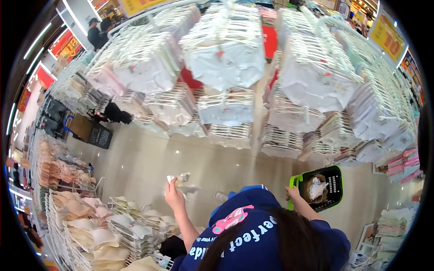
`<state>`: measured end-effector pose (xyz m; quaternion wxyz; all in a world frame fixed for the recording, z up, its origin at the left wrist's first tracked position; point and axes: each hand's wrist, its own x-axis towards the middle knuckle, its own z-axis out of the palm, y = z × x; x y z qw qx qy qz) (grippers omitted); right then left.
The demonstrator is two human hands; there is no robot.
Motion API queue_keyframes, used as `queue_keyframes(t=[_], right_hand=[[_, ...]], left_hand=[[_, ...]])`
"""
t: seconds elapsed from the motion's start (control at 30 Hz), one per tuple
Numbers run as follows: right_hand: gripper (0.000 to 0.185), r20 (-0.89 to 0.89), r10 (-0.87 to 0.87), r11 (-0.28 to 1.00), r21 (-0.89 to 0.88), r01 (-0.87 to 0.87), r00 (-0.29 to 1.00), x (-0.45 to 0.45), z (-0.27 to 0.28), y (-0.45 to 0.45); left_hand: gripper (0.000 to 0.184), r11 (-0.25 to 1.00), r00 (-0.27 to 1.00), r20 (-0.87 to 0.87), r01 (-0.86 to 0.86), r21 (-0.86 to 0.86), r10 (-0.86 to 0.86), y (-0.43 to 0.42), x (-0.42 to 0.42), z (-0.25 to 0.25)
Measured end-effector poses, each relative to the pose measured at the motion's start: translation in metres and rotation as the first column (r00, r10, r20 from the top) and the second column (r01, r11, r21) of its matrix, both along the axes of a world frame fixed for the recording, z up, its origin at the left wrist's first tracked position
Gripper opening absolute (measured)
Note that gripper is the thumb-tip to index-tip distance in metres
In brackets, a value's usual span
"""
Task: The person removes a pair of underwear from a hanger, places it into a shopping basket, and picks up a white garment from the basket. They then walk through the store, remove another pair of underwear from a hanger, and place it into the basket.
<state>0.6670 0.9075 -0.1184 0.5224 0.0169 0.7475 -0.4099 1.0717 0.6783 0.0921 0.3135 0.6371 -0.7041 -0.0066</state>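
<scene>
My left hand (174,197) is raised over the aisle, its fingers closed on a small white item (178,178) with a pale, blurred part hanging from it; its kind cannot be made out. At my right side, my right hand (293,193) is wrapped round the green handle (291,189) of a black shopping basket (335,192) with a green rim. Inside the basket lies a crumpled white item (318,187) on something brown. My dark blue shirt (253,226) and long dark hair fill the bottom middle.
Racks of hanging underpants (226,63) stand across the aisle. Bras (106,244) hang on racks at lower left, close to my left arm. Another black basket with a brown box (81,126) stands on the shiny floor (144,158) at left. Two people (95,34) are far back.
</scene>
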Motion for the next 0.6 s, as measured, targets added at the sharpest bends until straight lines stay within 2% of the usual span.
queue_keyframes(t=[0.07,0.13,0.3,0.4,0.6], right_hand=[[0.013,-0.045,0.017,0.999,0.038,-0.016,0.999,0.024,0.003,-0.013],[0.014,0.005,-0.001,1.000,0.029,0.001,1.000,0.045,0.006,-0.024],[0.015,0.125,-0.005,1.000,-0.012,0.006,0.992,0.088,0.025,-0.060],[0.016,0.175,-0.047,0.999,0.025,0.043,0.983,0.115,0.036,-0.101],[0.014,0.214,-0.044,0.992,0.125,0.017,0.976,0.188,-0.009,-0.197]], left_hand=[[0.044,1.000,1.000,0.020,0.001,0.005,-0.001,-0.021,0.029,-0.001],[0.044,0.999,0.999,0.022,0.029,0.025,-0.029,-0.039,0.052,0.002],[0.045,0.995,0.999,-0.001,-0.037,0.089,0.037,-0.072,0.100,0.011],[0.043,0.994,0.998,0.008,-0.063,0.093,0.063,-0.093,0.129,0.006],[0.040,0.993,0.996,0.017,-0.091,0.070,0.090,-0.150,0.192,-0.003]])
